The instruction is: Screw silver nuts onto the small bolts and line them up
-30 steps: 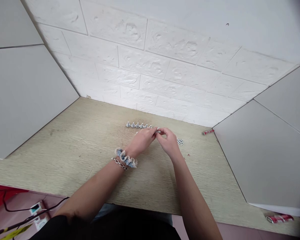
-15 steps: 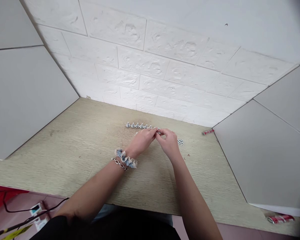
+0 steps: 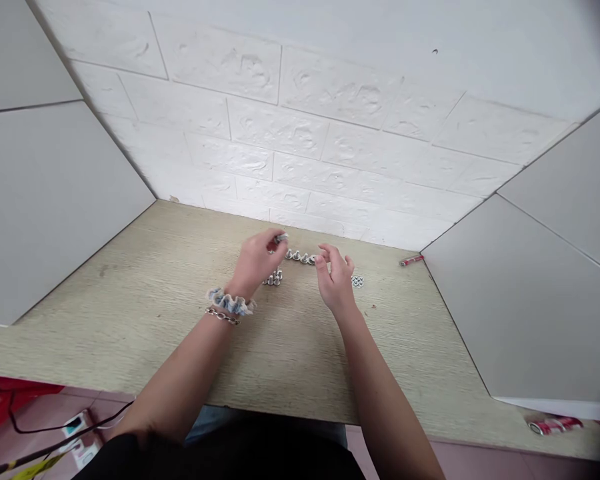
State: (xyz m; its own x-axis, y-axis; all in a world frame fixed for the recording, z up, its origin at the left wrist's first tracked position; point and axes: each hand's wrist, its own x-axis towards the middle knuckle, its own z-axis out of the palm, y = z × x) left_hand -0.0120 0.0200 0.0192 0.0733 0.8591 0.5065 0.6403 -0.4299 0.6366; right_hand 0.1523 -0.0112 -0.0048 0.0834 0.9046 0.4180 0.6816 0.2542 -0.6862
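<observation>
A: State of left hand point(image 3: 255, 263)?
B: Frilled blue-and-white scrunchie point(image 3: 229, 301) and silver chain bracelet point(image 3: 221, 316) at the wrist. Grip pinched on a small silver metal bolt point(image 3: 281, 238), held above the pale wood-grain surface point(image 3: 155, 300).
A: And right hand point(image 3: 336, 283)?
B: Grip apart, fingers loosely curled, nothing seen in it. Row of silver flanged bolts point(image 3: 300, 257) just beyond, between both grips. Small pile of silver nuts point(image 3: 357, 281) just right of this grip; red pen point(image 3: 411, 260) farther right.

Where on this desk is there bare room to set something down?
The wide left stretch of the desk, between the left panel and the left hand, is bare; so is the near edge. Crowded: the screws and nuts by the right hand.
</observation>
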